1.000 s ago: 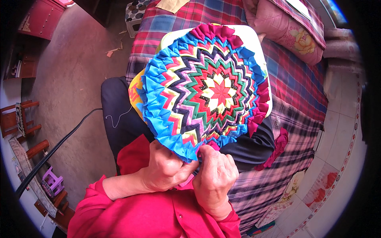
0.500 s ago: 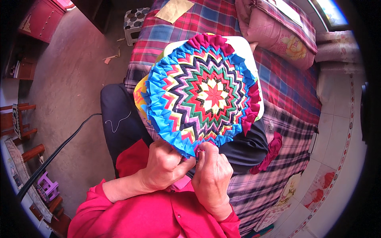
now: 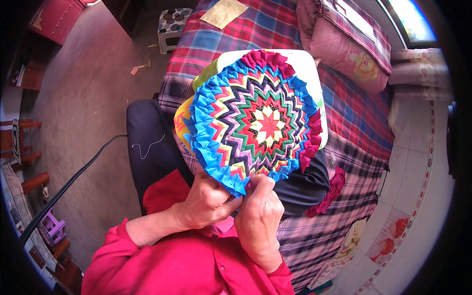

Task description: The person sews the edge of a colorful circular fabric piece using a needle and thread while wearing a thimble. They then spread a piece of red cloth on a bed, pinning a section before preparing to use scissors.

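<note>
A round folded-patch fabric mat (image 3: 268,123) lies tilted over my lap, with zigzag rings around a red and pale yellow star. Its ruffled rim is mostly blue, with magenta patches at the far and right edges. My left hand (image 3: 209,199) is closed on the blue near rim. Just right of it, my right hand (image 3: 260,211) pinches the same near edge, thumb and forefinger together. Whether a needle is between these fingers I cannot tell. Under the mat shows a pale, round-cornered flat support (image 3: 312,66), with yellow patterned material (image 3: 183,118) at its left.
A strip of magenta fabric (image 3: 330,194) lies on the plaid bed cover (image 3: 354,157) to my right. White thread (image 3: 147,146) rests on my dark trouser leg. A dotted stool (image 3: 173,24), beige paper (image 3: 224,13) and pink bedding (image 3: 344,49) are farther off; a black cable (image 3: 73,184) runs at left.
The mat appears slightly lower and farther right, as the whole view has shifted a little. My right hand has turned slightly, its fingers pressed closer to the mat's near rim. Both hands keep hold.
</note>
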### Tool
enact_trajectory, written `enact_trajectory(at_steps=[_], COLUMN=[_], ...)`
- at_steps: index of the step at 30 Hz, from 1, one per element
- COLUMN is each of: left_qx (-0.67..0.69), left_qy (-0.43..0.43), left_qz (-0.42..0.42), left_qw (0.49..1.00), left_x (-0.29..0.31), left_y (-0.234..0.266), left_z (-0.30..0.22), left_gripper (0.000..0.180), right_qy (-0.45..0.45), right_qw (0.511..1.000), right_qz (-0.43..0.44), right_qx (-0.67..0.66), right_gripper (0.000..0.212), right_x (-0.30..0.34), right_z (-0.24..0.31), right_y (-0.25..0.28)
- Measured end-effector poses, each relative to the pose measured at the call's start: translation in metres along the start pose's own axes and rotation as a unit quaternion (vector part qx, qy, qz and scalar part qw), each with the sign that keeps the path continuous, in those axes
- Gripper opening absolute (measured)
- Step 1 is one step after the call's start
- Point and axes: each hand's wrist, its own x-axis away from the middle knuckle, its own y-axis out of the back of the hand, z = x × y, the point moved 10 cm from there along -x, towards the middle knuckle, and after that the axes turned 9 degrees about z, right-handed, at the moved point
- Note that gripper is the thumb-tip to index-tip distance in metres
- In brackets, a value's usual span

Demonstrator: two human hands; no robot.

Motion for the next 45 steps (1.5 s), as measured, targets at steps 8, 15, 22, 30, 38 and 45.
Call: enact_trajectory(at_steps=[8,15,22,30,38,45], left_qx=[-0.011,-0.004,0.106,0.331,0.390,0.400], left_qy=[0.036,0.027,0.045,0.295,0.344,0.358], left_qz=[0.045,0.031,-0.024,-0.041,-0.092,-0.090], left_qw=[0.998,0.999,0.993,0.895,0.849,0.839], left_x=[0.008,0.010,-0.002,0.011,0.029,0.029], left_y=[-0.009,-0.010,0.000,-0.015,-0.010,-0.011], left_z=[0.012,0.011,0.014,0.042,0.051,0.050], left_gripper=[0.026,0.024,0.012,0.009,0.015,0.021], right_qy=[-0.026,-0.005,0.023,0.208,0.175,-0.210], right_qw=[0.997,0.996,0.991,0.784,0.612,0.465], right_qz=[0.053,0.045,0.042,0.042,0.117,0.154], right_qx=[-0.056,-0.079,-0.129,-0.583,-0.763,-0.846], right_gripper=[0.036,0.039,0.038,0.015,0.015,0.036], right_x=[-0.003,0.001,0.003,0.048,0.051,0.044], right_z=[-0.004,-0.003,-0.009,-0.020,-0.020,-0.071], right_y=[-0.005,-0.005,-0.005,0.064,0.024,-0.140])
